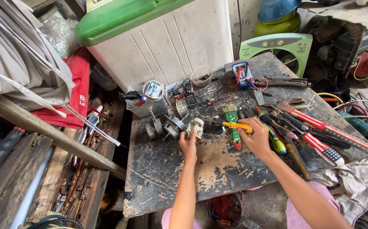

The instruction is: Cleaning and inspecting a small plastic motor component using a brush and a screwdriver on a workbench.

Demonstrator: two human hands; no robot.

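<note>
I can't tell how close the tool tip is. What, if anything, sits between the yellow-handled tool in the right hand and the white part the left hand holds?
Nothing visible. The right hand holds the yellow-handled tool, its dark tip pointing across a short bare stretch of table toward the white part in the left hand. The green-handled brush lies under the tool, not between.

A small cream-white plastic part (196, 126), knobbly and roughly cylindrical, stands upright just above the worn, paint-flaked tabletop (218, 165), near its middle. A slim yellow-handled tool (236, 125) lies level to its right, dark tip pointing at the part.
</note>
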